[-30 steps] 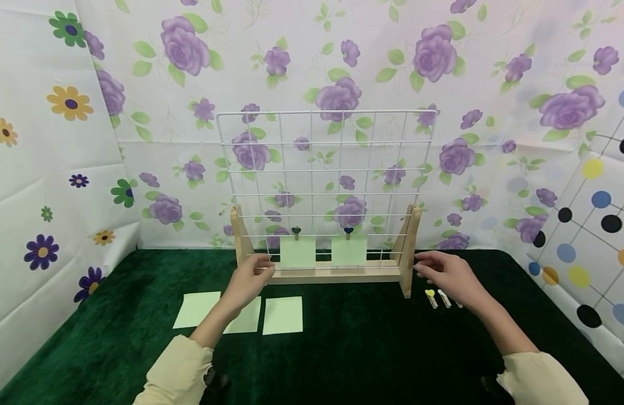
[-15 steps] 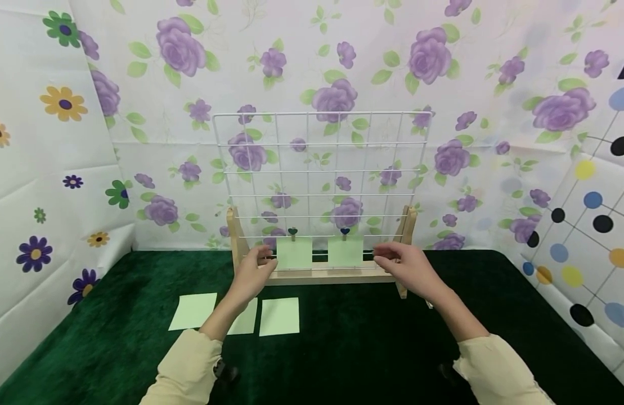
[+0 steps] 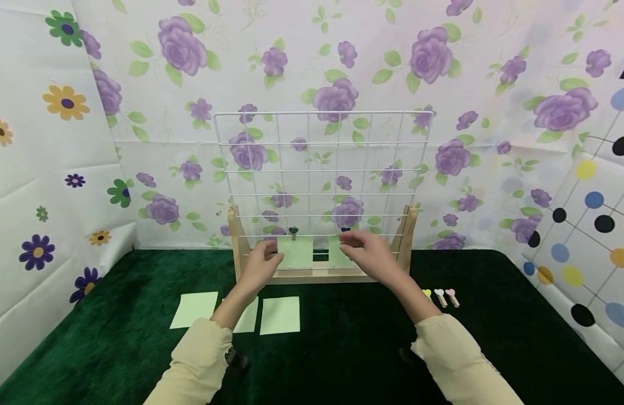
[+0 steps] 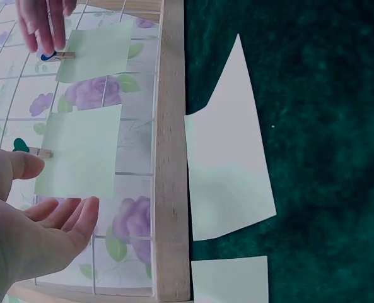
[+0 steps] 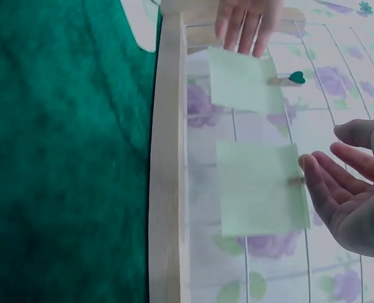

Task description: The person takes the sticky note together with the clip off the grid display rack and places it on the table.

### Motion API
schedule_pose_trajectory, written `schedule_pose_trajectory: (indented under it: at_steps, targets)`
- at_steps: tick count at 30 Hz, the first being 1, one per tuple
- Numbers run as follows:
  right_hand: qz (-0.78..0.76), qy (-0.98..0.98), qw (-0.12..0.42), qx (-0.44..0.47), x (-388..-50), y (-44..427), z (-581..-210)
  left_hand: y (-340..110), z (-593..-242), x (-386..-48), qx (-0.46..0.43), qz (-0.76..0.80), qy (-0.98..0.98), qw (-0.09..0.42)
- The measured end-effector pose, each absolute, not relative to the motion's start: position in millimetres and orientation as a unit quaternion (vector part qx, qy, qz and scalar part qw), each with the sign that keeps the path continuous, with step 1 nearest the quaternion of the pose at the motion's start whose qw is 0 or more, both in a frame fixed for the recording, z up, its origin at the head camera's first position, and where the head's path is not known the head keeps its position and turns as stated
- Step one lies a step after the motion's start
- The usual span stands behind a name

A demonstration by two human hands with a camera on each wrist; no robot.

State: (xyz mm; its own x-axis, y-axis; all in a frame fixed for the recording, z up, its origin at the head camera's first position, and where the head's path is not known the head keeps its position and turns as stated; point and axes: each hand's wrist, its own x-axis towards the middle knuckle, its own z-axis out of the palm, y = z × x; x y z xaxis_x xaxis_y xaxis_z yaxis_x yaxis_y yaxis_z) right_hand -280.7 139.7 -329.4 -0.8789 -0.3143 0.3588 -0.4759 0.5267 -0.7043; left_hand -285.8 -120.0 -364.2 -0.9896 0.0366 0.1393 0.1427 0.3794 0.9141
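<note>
Two pale green paper squares hang side by side on the lower part of a white wire grid (image 3: 322, 170), each under a small heart-topped clip. At the left square (image 3: 295, 253), with its green-heart clip (image 4: 40, 153), my left hand (image 3: 258, 269) is beside the paper's edge, fingers loosely bent and holding nothing. My right hand (image 3: 373, 260) is in front of the right square (image 5: 259, 189), partly covering it; in the right wrist view its fingertips are near that square's clip (image 5: 297, 181). Whether they touch it I cannot tell.
Three loose green squares lie at the left on the dark green cloth (image 3: 342, 360), one (image 3: 280, 315) nearest the middle. Three heart clips (image 3: 440, 297) lie right of the wooden stand (image 3: 404, 239), partly behind my right forearm.
My right hand has moved left from beside the stand's right post to the right-hand paper. My left hand has shifted slightly right, toward the left paper's edge.
</note>
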Motion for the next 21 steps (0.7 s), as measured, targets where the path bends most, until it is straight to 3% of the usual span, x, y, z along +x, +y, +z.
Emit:
schedule_pose_trajectory:
  at_steps: [21]
  targets:
    - [0.461, -0.855, 0.035, 0.237, -309, 68, -310, -115, -357, -296, -0.020, -0.541, -0.839, 0.046]
